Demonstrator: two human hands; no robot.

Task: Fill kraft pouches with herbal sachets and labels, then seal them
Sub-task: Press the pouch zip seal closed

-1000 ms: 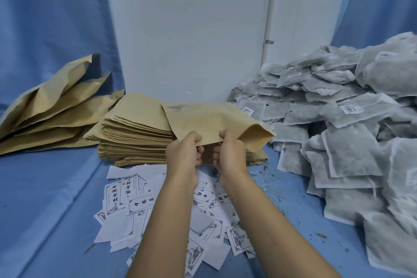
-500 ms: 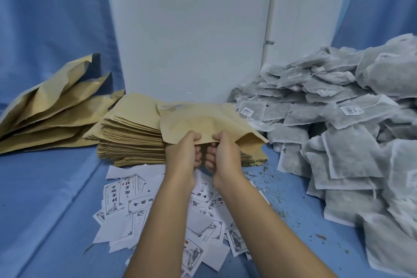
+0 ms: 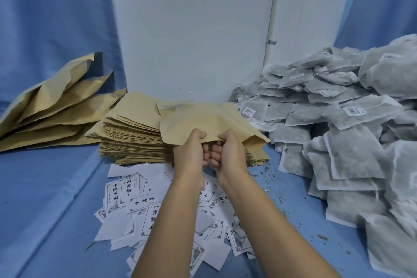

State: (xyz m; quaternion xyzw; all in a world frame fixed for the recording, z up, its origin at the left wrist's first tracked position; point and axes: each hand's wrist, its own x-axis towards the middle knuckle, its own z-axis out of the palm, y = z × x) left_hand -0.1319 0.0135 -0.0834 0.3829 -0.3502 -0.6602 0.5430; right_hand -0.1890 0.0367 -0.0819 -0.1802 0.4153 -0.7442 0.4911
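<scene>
Labels (image 3: pixel 140 205) lie loose nearest us. Our left hand (image 3: pixel 191 151) and right hand (image 3: pixel 228 153) curl fingers onto one kraft pouch (image 3: pixel 203 119) at its near edge, above the flat stack (image 3: pixel 130 137). We judge it unfilled and unsealed. Sachet heap (image 3: pixel 338 142) on the right; puffy pouches (image 3: pixel 49 108) far left look done.

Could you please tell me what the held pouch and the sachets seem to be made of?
Pouch: probably kraft paper, matte tan, creased and bowing stiffly. Sachets: seemingly thin non-woven or filter fabric, whitish and semi-sheer, since dark contents show through.
</scene>
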